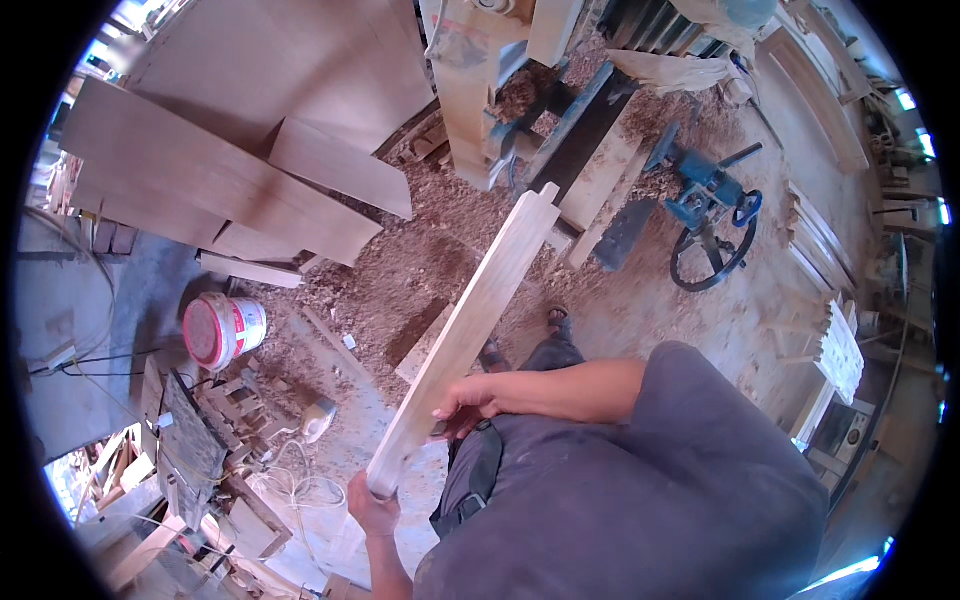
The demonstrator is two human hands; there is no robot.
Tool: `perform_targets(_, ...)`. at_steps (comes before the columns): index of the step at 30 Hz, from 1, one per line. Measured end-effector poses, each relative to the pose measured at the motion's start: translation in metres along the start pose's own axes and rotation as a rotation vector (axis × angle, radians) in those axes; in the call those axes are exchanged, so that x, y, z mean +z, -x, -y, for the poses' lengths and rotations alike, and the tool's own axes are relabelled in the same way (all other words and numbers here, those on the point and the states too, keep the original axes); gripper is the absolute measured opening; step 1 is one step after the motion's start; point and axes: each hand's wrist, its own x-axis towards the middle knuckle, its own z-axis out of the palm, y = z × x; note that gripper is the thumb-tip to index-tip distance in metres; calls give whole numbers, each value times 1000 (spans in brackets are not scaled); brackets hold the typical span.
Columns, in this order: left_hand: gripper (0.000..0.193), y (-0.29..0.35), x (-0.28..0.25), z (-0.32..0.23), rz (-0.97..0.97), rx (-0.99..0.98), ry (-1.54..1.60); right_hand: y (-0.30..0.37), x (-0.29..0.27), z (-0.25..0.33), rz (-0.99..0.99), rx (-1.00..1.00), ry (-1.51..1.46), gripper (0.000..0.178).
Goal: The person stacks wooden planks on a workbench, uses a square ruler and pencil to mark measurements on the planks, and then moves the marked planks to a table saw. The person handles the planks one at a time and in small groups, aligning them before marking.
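A long pale wooden board (465, 335) slants across the middle of the view, with a narrow tenon at its far end. My left hand (375, 508) is closed round the board's near end. Farther up, close to my waist, my right hand (468, 398) grips the board's right edge with its fingers curled; part of that hand's grip is hidden. The far end of the board reaches in front of a blue woodworking machine (575, 120) and lies close to its bed. Whether the two touch, I cannot tell.
A black handwheel (712, 262) sticks out at the machine's right. Large brown panels (220, 165) lean at the left, above a white and red bucket (225, 330). Wood shavings (430, 230) cover the floor. Offcuts (240, 410) and a loose cable (300, 485) lie lower left.
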Motion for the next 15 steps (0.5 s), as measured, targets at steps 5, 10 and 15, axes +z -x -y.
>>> perform_targets(5,64,0,4,4,75,19,41,1,-7,-3,-33,24,-87,31)
perform_targets(10,63,4,13,7,71,16,46,-7,-17,-8,-40,-1,-130,32)
perform_targets(15,52,10,24,5,-26,60,55,-7,-31,-15,-24,-68,-134,33)
